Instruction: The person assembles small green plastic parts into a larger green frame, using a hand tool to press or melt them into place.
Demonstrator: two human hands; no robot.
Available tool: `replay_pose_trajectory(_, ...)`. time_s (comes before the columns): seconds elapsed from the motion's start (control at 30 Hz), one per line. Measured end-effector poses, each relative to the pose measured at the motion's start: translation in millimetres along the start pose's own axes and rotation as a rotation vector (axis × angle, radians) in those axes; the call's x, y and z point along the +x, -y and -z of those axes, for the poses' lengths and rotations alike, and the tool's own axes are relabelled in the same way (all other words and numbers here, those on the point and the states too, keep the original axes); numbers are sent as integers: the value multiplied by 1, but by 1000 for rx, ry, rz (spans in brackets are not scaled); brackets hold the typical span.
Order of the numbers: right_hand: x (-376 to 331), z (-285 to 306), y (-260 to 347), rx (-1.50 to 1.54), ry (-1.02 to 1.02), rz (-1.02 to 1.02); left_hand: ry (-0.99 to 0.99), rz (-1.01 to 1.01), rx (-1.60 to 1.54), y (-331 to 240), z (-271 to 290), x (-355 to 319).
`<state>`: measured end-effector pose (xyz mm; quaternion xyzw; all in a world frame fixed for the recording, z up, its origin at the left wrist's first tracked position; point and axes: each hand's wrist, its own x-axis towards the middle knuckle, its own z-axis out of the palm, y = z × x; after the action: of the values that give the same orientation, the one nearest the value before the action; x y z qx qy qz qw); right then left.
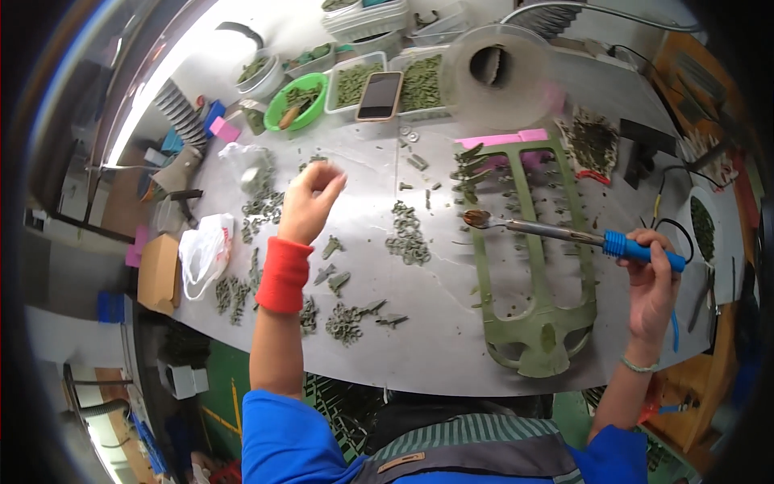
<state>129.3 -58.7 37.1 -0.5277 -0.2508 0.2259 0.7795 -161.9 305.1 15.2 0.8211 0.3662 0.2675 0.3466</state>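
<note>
My right hand (650, 278) grips the blue handle of a soldering iron (556, 232). Its metal shaft points left, and the browned, blunt tip (477, 219) hangs over an olive-green plastic frame (481, 282). Small green parts line the frame's bars, which lie flat on the table. My left hand (309, 203), above a red wristband, is raised over the table with its fingers curled in; the fingertips are blurred, and what they hold, if anything, is hidden. Loose green parts lie around it, with a pile of small ring-like pieces (409, 234) between the hand and the frame.
Along the back stand a green bowl (300, 124), tubs of green parts (329, 101), a phone (380, 96) and a wide translucent funnel (516, 77). A white plastic bag (206, 252) and cardboard box (160, 273) sit at left. A black cable (679, 222) loops at right.
</note>
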Motion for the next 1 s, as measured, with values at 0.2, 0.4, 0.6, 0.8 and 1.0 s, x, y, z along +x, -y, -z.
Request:
replay_pose_trajectory(0.2,-2,-3,3,-18,8,-14,83,324,557,49,18,-58)
replay_pose_trajectory(0.4,-7,-9,3,-36,4,-20,-78,176,710,61,-13,-83)
replay_pose_trajectory(0.6,-14,-6,11,-49,5,-10,-14,70,545,26,1,-82)
replay_pose_trajectory(0.8,-14,0,12,-71,21,7,87,-18,-115,-37,-37,-62)
replay_pose_trajectory(1.0,-12,-3,6,-50,2,14,137,-275,-106,-87,-81,-40)
